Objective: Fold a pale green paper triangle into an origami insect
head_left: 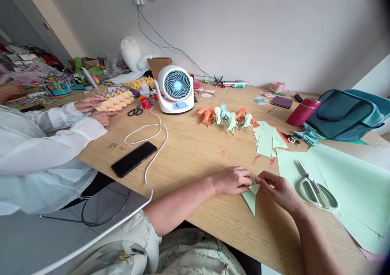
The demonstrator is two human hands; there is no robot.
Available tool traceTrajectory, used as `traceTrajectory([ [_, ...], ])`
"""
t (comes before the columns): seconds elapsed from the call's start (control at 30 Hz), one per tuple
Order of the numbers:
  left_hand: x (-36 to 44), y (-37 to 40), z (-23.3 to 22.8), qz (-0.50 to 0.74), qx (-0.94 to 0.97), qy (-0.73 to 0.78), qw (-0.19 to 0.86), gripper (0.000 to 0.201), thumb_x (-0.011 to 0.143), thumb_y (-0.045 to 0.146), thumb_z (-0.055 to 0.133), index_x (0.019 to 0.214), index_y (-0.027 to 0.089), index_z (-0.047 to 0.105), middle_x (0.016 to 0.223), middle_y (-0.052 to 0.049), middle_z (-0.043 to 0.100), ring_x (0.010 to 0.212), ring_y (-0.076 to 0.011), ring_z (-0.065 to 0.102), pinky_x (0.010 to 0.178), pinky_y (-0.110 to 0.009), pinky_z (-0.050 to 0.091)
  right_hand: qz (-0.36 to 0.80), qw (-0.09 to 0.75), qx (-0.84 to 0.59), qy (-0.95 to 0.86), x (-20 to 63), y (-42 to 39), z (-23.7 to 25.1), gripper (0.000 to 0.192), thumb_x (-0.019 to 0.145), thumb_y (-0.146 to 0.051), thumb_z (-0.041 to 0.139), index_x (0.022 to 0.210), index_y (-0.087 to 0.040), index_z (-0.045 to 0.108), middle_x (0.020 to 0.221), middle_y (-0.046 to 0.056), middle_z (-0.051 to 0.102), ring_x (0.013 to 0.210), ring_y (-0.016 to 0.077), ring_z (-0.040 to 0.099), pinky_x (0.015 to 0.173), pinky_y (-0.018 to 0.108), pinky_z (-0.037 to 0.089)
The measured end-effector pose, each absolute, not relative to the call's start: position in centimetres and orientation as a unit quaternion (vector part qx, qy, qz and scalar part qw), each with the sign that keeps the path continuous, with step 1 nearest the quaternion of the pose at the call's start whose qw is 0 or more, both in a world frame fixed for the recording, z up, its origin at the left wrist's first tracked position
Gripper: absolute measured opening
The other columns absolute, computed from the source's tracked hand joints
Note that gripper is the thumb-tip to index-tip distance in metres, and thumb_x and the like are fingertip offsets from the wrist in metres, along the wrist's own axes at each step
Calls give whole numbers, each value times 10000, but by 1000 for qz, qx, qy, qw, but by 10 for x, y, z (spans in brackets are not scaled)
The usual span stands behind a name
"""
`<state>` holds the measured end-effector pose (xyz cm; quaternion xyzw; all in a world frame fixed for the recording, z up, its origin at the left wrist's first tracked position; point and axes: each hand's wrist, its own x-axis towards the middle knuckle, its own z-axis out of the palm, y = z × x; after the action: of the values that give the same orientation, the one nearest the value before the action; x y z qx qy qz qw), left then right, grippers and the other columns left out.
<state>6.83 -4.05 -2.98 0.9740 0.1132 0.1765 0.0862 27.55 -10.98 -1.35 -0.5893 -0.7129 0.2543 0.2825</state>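
Observation:
A folded piece of light green paper (pixel 250 202) lies at the table's near edge, one narrow point toward me. My left hand (pixel 233 180) presses its upper left side, fingers curled over the paper. At the upper right, my right hand (pixel 278 190) pinches a small raised flap between thumb and finger. Several folded paper figures (pixel 230 121) in orange, green and blue stand beyond my hands. Loose green paper pieces (pixel 267 141) are piled to their right. White-handled scissors (pixel 317 191) rest on a large green sheet (pixel 359 181) beside my right hand.
A white fan (pixel 175 89) stands at the back, a black phone (pixel 134 159) and white cable (pixel 149 167) at left. A pink bottle (pixel 304 111) leans by a teal bag (pixel 347 114). On the left, a co-worker's hands (pixel 102 118) hold a peach-coloured piece (pixel 117 101).

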Motion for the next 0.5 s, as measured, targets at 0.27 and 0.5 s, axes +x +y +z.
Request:
traceTrajectory([
  [0.27,68,-40,-31,197,969,113,102,121,911,274,611,904,178,684,957,-80,631,914,-202,572,858,-325,446,231,290,-591,-716,271,-109,-13,408,911,-571,495,758,-209,603,625,-2,566,569,139,480,546,268,418],
  [0.5,66,-40,-30,203,961,148,113,136,900,275,623,899,160,697,916,-74,629,900,-197,585,840,-311,443,205,327,-577,-720,266,-108,-13,345,935,-508,496,815,-210,623,777,39,648,703,179,592,689,307,475],
])
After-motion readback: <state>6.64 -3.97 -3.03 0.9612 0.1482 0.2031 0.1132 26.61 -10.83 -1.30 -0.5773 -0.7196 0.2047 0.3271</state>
